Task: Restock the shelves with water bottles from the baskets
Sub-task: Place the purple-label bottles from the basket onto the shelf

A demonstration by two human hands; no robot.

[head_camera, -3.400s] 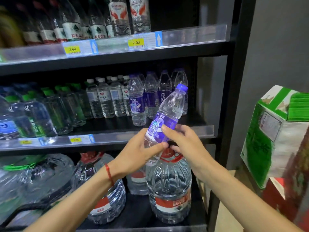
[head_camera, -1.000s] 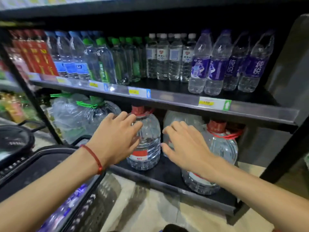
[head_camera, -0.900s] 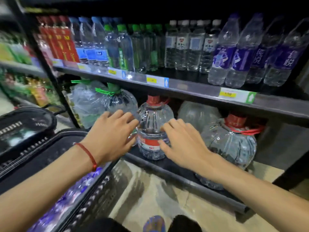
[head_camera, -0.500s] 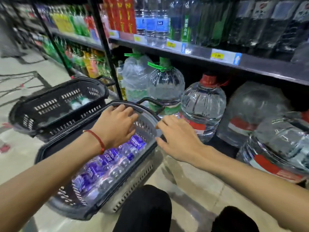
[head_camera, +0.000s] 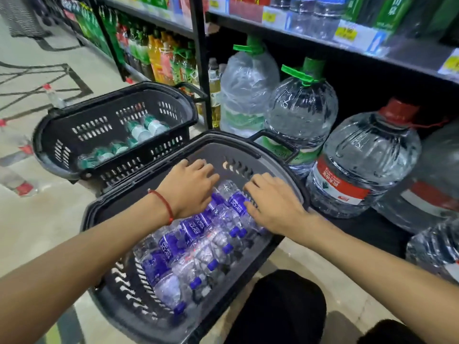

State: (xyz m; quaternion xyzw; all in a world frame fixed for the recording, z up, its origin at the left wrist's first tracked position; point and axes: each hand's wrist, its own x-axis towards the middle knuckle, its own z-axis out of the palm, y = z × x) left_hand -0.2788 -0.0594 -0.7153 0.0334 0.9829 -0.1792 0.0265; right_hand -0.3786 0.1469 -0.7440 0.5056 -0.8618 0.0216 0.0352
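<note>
A dark plastic basket (head_camera: 116, 276) on the floor in front of me holds several purple-labelled water bottles (head_camera: 196, 224) lying on their sides. My left hand (head_camera: 188, 189) hovers over the far end of the pile, fingers spread, holding nothing. My right hand (head_camera: 273, 202) is beside it, palm down over the bottles near the basket's right rim, also with nothing in it. A second black basket (head_camera: 62, 135) behind and to the left holds several green-labelled bottles (head_camera: 139, 131). The shelf edge (head_camera: 360, 38) runs along the top right.
Large water jugs stand on the bottom shelf to the right: two with green caps (head_camera: 300, 112) and a red-capped one (head_camera: 365, 165). Coloured drink bottles (head_camera: 159, 53) fill the shelves further left. My knees (head_camera: 280, 309) are just below the basket. Tiled floor (head_camera: 37, 214) lies to the left.
I have put the purple bottle on the shelf, turned down and left from the shelves, and both open hands have dropped into the near basket over the purple bottles.
</note>
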